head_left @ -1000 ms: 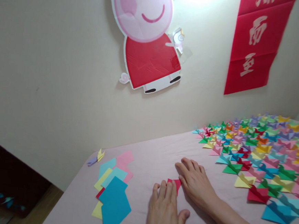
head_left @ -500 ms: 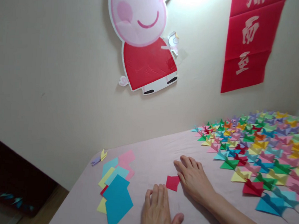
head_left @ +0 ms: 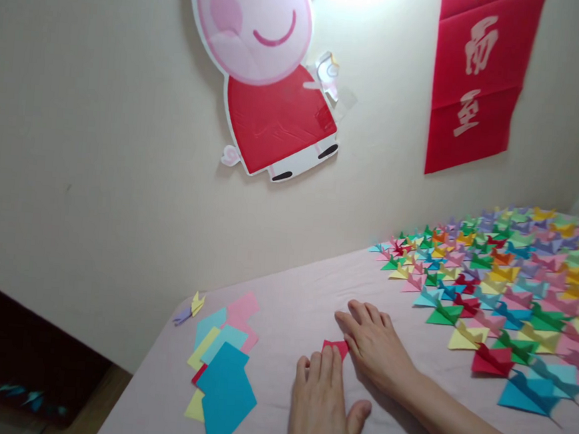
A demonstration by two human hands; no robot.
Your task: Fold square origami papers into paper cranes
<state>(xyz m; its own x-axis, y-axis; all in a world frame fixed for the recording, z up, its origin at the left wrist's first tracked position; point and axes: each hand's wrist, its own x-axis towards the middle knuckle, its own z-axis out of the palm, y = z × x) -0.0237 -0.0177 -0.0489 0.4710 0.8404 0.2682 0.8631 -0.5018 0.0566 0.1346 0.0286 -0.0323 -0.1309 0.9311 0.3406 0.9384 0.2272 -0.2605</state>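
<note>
A small piece of red paper (head_left: 341, 347) lies flat on the pink sheet, mostly covered. My left hand (head_left: 321, 397) is palm down over it, fingers straight and together, thumb out to the side. Its fingertips rest on the paper's lower left part. Just right of the paper lies my right hand (head_left: 374, 344), palm down with fingers stretched out. The thumb side of that hand is at the paper's right corner; whether it presses on it I cannot tell. Neither hand grips anything.
Loose paper sheets, with a blue one (head_left: 228, 396) on top, overlap at left. Behind them lie two small folded pieces, yellow (head_left: 197, 303) and purple (head_left: 182, 315). Many-coloured folded paper cranes (head_left: 491, 358) stand in rows at right. A wall (head_left: 98, 162) rises behind.
My left hand has slid right and slightly up, from beside the red paper to over it. My right hand stays in place. The view has shifted slightly.
</note>
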